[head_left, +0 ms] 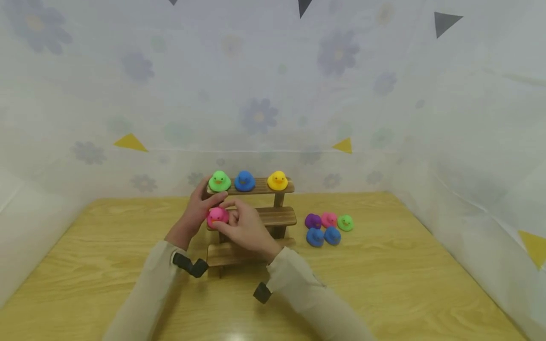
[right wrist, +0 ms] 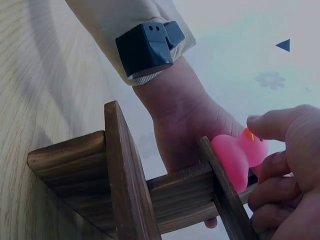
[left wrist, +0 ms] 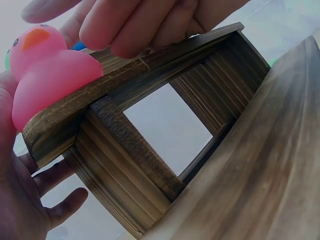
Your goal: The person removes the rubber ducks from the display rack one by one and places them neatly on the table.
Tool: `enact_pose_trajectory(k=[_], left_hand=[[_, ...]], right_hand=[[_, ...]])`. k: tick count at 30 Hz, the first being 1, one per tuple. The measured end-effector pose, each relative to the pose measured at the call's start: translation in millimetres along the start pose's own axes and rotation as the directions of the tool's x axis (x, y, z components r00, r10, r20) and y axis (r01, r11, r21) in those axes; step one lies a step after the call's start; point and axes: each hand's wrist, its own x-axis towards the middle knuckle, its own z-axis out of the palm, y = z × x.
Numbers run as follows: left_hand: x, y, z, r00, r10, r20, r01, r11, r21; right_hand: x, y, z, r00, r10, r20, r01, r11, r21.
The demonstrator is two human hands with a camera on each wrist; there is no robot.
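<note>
pale cloth with a print of flowers [head_left: 260, 116] forms the background, with yellow triangles [head_left: 131, 143] and dark triangles [head_left: 445, 22] on it; below it lies a wood-grain table [head_left: 106, 260]. a wooden stand [head_left: 273, 216] with three stepped shelves is positioned on the table. pink duck [head_left: 216, 213] is located at the left end of the middle shelf, its base on the board. right hand [head_left: 251, 232] grasps this duck: the thumb is in front, the forefinger is behind the head, and the remaining fingers are bent. left hand [head_left: 197, 209] is released, positioned at the left end of the stand, with the thumb extended just above the duck and the other fingers loosely spread past the shelf end; how firmly it touches the wood cannot be told. top shelf, left to right: green duck [head_left: 219, 185], blue duck [head_left: 245, 183], then, after a wider gap, yellow duck [head_left: 277, 183]. right of the stand, directly on the table, five ducks form a close group: purple duck [head_left: 313, 221], second pink duck [head_left: 329, 219] and second green duck [head_left: 345, 222] at the rear, two blue ducks [head_left: 315, 237] at the front. each beige sleeve [head_left: 145, 286] carries a black device [head_left: 190, 265] at the cuff.
</note>
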Motion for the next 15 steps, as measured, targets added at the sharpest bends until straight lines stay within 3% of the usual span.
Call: enact_pose_trajectory(k=[9,15], left_hand=[[-1.1,4.1,-1.3,1.000,0.000,-0.002,0.000,1.000,-0.001],[0.6,1.0,0.7,1.000,-0.002,0.000,0.002,1.000,-0.011]], right_hand=[[1.3,-7.3,4.8,0.998,0.060,-0.036,-0.062,0.995,-0.080],[-1.9,-4.8,2.9,0.998,0.053,-0.037,-0.055,0.997,-0.054]])
